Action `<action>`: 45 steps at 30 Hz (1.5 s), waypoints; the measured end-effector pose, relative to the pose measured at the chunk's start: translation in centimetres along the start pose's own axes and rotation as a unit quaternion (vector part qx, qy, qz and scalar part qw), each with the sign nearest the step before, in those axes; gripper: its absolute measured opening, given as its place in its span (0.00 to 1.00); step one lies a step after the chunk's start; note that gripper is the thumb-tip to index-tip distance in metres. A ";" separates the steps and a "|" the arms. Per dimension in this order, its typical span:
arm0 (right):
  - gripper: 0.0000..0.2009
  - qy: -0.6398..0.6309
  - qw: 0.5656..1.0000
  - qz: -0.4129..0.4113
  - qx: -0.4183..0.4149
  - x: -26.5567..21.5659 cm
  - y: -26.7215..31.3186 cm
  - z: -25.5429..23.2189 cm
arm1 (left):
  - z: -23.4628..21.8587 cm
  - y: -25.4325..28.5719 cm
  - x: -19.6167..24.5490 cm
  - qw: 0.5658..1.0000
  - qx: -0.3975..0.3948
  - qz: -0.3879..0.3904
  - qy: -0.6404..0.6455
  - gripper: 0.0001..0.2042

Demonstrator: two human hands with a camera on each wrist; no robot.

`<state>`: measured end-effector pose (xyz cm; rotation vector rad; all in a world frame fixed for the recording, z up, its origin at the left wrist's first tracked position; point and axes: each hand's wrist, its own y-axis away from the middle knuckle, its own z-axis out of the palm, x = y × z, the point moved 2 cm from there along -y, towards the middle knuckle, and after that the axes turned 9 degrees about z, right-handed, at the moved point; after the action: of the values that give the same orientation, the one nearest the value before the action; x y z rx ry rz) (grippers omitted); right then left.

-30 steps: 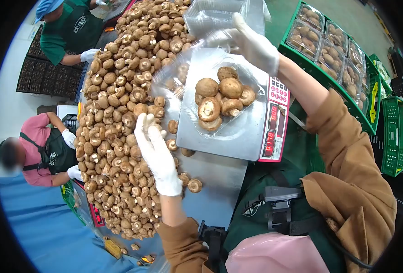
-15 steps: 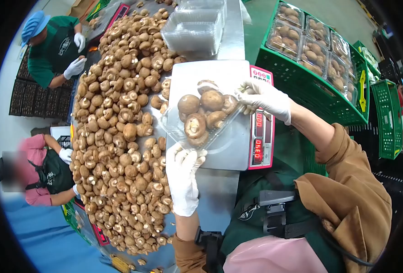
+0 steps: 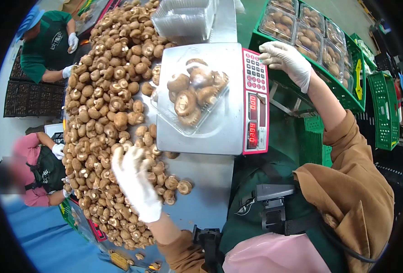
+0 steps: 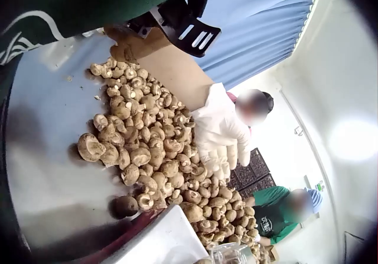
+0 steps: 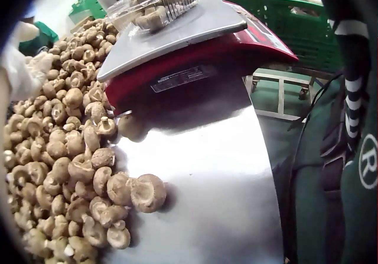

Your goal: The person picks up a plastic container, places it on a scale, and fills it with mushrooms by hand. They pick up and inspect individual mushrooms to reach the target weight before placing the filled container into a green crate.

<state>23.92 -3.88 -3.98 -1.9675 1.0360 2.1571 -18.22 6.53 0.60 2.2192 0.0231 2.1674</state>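
Observation:
A clear plastic clamshell box (image 3: 197, 102) with several brown mushrooms lies on the steel pan of the scale (image 3: 229, 136), its clear lid lying over the mushrooms. In the right wrist view the same box (image 5: 155, 7) sits on the pan. My white-gloved left hand (image 3: 135, 182) is over the near edge of the mushroom heap (image 3: 106, 150), fingers spread and holding nothing; the left wrist view shows the gloved palm (image 4: 221, 134). To the right of the scale's keypad is my gloved right hand (image 3: 287, 61), fingers loosely bent, nothing held, away from the box.
Stacked empty clear trays (image 3: 183, 20) stand behind the scale. A green crate (image 3: 310, 84) of packed mushroom boxes is at the right. A few mushrooms (image 3: 184, 186) lie loose on the steel table (image 3: 210, 182). Two gloved people (image 3: 51, 41) work across the heap.
The lid, swung up and blurred one second ago, came down over the box with both hands at its edges. Both hands then left the box, left toward the heap, right past the keypad.

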 end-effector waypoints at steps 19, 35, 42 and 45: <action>0.36 -0.108 0.980 0.030 -0.167 1.3 4.7 8.4 | 10.9 -2.1 -2.0 0.977 -0.205 -0.006 0.066 0.15; 0.21 -0.266 0.913 -0.140 0.277 11.3 12.0 -39.6 | 33.0 12.5 0.8 0.817 -0.570 -0.069 -0.047 0.21; 0.41 0.025 0.915 0.066 0.397 20.7 8.5 -44.7 | 33.0 11.6 0.7 0.844 -0.513 -0.147 -0.060 0.21; 0.45 0.400 0.703 -0.069 0.584 11.3 6.8 -40.5 | 31.7 11.1 0.8 0.866 -0.477 -0.144 -0.048 0.21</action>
<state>53.86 -33.63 -9.96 -1.9502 1.6090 0.1014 13.35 -5.06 1.06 1.5811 -0.5520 1.4072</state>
